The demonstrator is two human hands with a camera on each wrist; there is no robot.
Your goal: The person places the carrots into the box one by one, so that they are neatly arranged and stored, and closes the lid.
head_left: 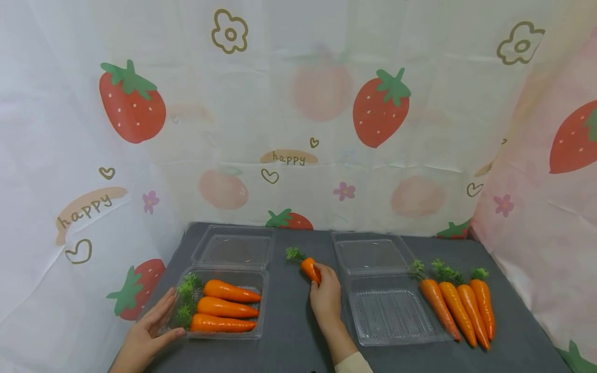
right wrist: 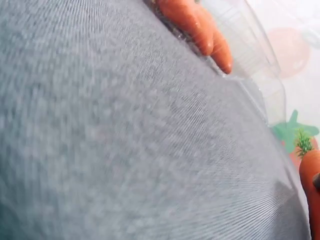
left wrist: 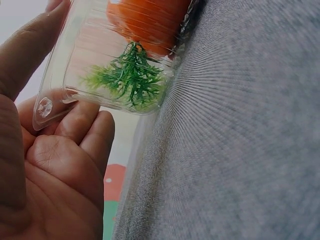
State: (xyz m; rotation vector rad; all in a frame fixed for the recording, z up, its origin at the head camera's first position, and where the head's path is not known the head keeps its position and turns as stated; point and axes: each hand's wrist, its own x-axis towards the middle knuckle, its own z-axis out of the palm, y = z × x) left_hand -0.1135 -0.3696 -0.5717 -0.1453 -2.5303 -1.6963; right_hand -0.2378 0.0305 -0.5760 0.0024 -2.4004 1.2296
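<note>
My right hand (head_left: 326,296) grips an orange carrot (head_left: 310,269) with a green leafy top between the two clear plastic containers. That carrot (right wrist: 311,175) shows at the right edge of the right wrist view, its lower part cut off. My left hand (head_left: 152,331) holds the left corner of the left container (head_left: 263,311), thumb at the near rim and fingers along the side. Three carrots (head_left: 228,307) lie side by side inside, leafy tops (head_left: 186,303) to the left. In the left wrist view, a leafy top (left wrist: 132,80) shows through the container wall.
The right container (head_left: 392,311) lies open with its lid (head_left: 373,253) folded back. Several carrots (head_left: 459,305) lie at its right, the nearest overlapping its edge. The left lid (head_left: 235,250) is folded back too. A printed cloth (head_left: 298,103) hangs behind the grey table (head_left: 289,321).
</note>
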